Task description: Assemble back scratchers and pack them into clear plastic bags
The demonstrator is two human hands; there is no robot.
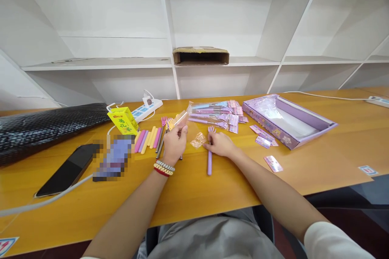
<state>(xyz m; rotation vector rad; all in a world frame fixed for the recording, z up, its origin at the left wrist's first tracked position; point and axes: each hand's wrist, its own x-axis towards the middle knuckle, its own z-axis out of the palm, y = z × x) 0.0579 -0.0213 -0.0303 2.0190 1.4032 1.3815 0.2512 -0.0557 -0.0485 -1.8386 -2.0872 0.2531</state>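
Observation:
My left hand is closed on a clear plastic sleeve, raised a little above the table. My right hand is closed around the middle of a purple back scratcher; its claw-shaped head points away from me and its handle toward me. Crumpled clear plastic lies between my hands. Left of my left hand are several metal rods with pink and yellow claw heads, partly hidden by the hand, and several loose coloured handles. Beyond my hands lie several bagged back scratchers with printed cards.
An open purple box stands at the right, near loose printed cards. At the left are a yellow carton, a power strip, a phone, a white cable and a black wrapped roll. A cardboard box sits on the shelf.

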